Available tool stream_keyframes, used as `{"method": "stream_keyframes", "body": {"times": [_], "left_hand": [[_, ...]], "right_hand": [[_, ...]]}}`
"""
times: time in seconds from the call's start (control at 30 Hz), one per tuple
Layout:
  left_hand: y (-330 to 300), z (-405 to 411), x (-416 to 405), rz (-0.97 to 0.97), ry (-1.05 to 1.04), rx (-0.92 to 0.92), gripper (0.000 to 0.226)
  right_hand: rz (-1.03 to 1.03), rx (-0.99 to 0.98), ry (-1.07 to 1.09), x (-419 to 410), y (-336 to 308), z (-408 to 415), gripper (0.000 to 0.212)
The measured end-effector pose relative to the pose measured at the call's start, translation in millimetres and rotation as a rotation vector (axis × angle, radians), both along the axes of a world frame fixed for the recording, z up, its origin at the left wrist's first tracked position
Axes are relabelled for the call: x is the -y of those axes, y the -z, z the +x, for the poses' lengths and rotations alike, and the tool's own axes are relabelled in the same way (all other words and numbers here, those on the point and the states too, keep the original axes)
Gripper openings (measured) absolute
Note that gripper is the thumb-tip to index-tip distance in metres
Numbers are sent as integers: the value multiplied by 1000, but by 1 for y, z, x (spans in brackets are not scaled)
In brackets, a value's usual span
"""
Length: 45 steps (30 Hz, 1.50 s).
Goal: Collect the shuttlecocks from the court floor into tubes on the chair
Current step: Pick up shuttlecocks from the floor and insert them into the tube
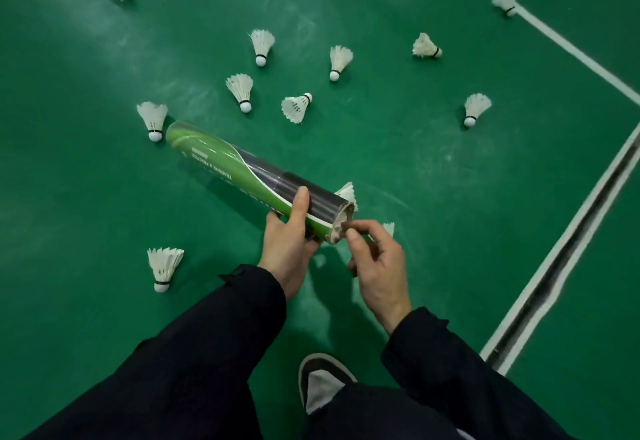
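Left hand (287, 245) wraps around the near end of the green-and-black tube (249, 176), thumb laid across the top, tube angled away over the green court floor (381, 148). Right hand (377, 263) is at the tube's open mouth, thumb and forefinger pinching what looks like a shuttlecock (341, 228) seated in the opening. More shuttlecocks lie scattered beyond, one (154, 120) just beside the tube's far end, another (162, 268) left of the wrist. A shoe (322, 384) shows below.
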State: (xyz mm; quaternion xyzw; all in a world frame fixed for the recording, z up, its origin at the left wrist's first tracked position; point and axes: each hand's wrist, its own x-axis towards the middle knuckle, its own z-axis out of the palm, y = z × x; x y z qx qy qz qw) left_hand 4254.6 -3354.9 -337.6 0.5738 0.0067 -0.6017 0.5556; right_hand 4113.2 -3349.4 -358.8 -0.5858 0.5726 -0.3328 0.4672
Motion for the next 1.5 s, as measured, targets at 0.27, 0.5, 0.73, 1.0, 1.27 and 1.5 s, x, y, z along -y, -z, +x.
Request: {"method": "stream_keyframes", "body": {"times": [0.27,0.5,0.73,1.0,1.27,1.5], "left_hand": [[28,-4,-5,83,145,21,54],[24,-15,5,95,84,-4,53],[21,-18,11,77,10,-20,48],[14,-15,-10,95,118,80,63],[9,-2,-10,17,-18,64,62],[13,4,-19,54,35,133,54]], "right_hand": [[161,-820,-274,42,91,-58,62],[72,-399,230,36,67,-64,28],[64,164,217,-16,-1,-22,20],[355,-34,-317,1,9,16,18],[113,116,-111,-18,7,33,11],[298,158,-295,-8,3,35,16]]}}
